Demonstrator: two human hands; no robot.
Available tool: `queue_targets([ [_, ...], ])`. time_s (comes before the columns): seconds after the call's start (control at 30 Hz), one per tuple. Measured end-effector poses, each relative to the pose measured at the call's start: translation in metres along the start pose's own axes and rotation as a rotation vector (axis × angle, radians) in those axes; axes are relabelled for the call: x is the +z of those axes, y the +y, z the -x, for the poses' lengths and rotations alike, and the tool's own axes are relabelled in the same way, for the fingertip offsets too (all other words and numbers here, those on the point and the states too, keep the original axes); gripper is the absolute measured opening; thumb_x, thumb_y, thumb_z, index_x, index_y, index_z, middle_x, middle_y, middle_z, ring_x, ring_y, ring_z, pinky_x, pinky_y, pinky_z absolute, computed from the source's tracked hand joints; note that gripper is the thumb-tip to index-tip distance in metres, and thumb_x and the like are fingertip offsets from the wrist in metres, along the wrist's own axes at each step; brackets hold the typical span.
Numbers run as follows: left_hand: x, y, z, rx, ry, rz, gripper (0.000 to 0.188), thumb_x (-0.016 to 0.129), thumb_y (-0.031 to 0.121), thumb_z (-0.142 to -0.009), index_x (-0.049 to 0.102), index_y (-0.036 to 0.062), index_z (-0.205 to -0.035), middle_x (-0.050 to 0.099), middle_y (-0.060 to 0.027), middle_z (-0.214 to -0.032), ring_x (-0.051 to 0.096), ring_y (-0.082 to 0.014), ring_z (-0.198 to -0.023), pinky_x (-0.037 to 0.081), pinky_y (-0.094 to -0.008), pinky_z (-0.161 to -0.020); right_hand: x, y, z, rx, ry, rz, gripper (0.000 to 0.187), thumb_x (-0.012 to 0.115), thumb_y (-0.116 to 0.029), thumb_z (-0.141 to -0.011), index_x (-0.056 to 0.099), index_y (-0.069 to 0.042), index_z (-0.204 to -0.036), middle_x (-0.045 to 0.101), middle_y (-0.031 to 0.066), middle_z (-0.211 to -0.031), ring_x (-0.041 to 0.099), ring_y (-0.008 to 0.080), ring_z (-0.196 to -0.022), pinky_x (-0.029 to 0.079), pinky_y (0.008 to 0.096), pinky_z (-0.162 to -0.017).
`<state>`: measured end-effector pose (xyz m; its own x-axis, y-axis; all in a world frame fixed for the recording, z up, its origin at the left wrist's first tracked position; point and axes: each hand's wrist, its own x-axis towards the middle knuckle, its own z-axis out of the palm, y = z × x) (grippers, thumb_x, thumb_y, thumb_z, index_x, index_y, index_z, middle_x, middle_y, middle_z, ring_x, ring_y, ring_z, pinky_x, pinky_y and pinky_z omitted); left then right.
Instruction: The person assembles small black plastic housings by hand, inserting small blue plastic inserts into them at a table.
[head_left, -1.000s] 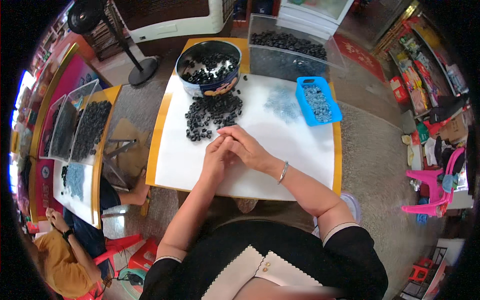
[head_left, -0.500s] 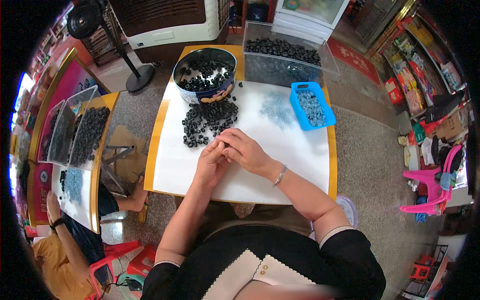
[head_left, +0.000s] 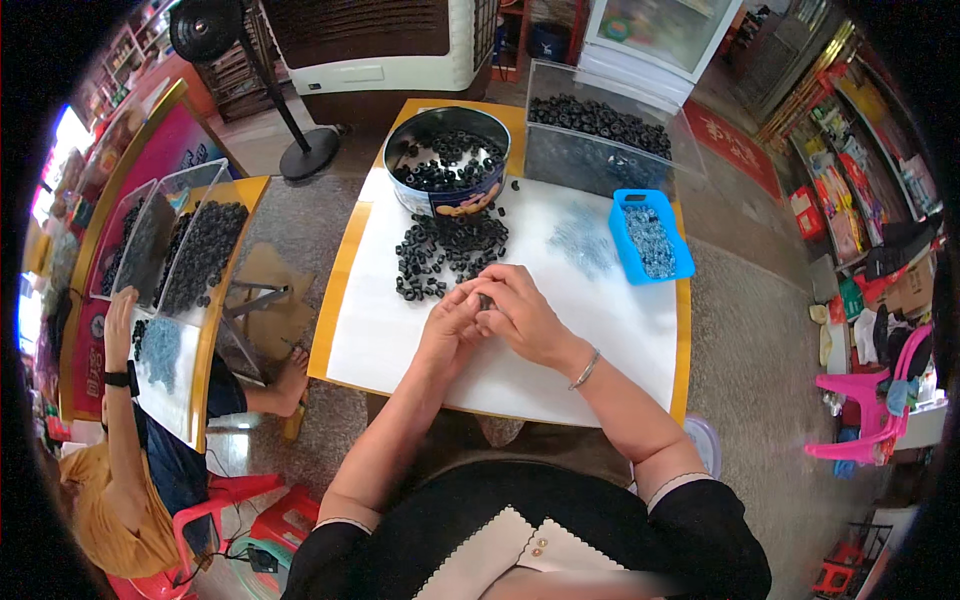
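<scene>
Over the white tabletop (head_left: 390, 340), my left hand (head_left: 450, 330) and my right hand (head_left: 530, 325) meet with fingertips pinched together. Between them shows a bit of a small dark part (head_left: 486, 301), mostly covered by the fingers. Just beyond my hands lies a loose pile of small black cylindrical parts (head_left: 450, 248). Behind the pile stands a round tin (head_left: 420, 198) with more black parts inside. Small clear bluish pieces (head_left: 583, 242) are spread thinly to the right, beside a blue plastic basket (head_left: 668, 271) of the same pieces.
A clear bin (head_left: 590, 165) of black parts stands at the table's back right. At left, a co-worker's hand (head_left: 119, 318) reaches by clear bins (head_left: 165, 235) on another table. A standing fan (head_left: 308, 153) and air cooler (head_left: 385, 72) are behind; a pink chair (head_left: 860, 400) is at right.
The whole view has shifted, so the table appears further right. My hands stay together, fingers slightly changed around the dark part. The co-worker's hand has moved up toward the bins.
</scene>
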<state>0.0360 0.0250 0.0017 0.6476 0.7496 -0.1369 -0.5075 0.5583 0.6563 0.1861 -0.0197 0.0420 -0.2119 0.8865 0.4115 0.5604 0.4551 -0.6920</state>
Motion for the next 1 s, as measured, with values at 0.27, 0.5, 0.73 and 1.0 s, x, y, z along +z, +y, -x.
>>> queue_targets([
  [0.27,0.003,-0.004,-0.002,0.067,0.040,0.010,0.037,0.060,0.018,-0.088,0.049,0.0019,-0.120,0.059,-0.0039,-0.100,0.057,-0.0085,-0.077,0.048,-0.0217,-0.065,0.005,-0.005,0.000,-0.022,0.073,0.082,0.034,0.057,-0.007,-0.079,0.054,-0.003,-0.112,0.048,0.0142,-0.114,0.045,0.0304,-0.104,0.039,0.0369,-0.091],
  [0.5,-0.009,-0.006,-0.002,0.039,-0.052,0.035,0.033,0.057,0.020,-0.089,0.052,-0.0004,-0.115,0.061,-0.0057,-0.100,0.059,-0.0102,-0.082,0.049,-0.0226,-0.068,0.001,-0.013,-0.002,-0.105,0.145,0.198,0.032,0.058,-0.004,-0.075,0.054,0.001,-0.106,0.049,0.0155,-0.108,0.048,0.0309,-0.097,0.042,0.0379,-0.085],
  [0.73,-0.001,-0.005,0.002,-0.012,-0.046,-0.018,0.033,0.050,0.030,-0.092,0.056,-0.0005,-0.105,0.063,-0.0078,-0.096,0.062,-0.0153,-0.084,0.051,-0.0282,-0.075,0.006,-0.006,0.000,-0.217,0.174,0.254,0.032,0.057,-0.004,-0.073,0.051,0.002,-0.104,0.051,0.0162,-0.097,0.050,0.0314,-0.087,0.044,0.0386,-0.077],
  [1.0,-0.038,-0.018,-0.009,0.116,-0.214,0.070,0.036,0.050,0.031,-0.092,0.056,-0.0014,-0.108,0.060,-0.0071,-0.099,0.057,-0.0174,-0.093,0.044,-0.0310,-0.086,0.001,-0.009,0.004,-0.140,0.229,0.270,0.026,0.060,-0.012,-0.074,0.047,-0.002,-0.095,0.053,0.0143,-0.080,0.052,0.0331,-0.070,0.042,0.0416,-0.065],
])
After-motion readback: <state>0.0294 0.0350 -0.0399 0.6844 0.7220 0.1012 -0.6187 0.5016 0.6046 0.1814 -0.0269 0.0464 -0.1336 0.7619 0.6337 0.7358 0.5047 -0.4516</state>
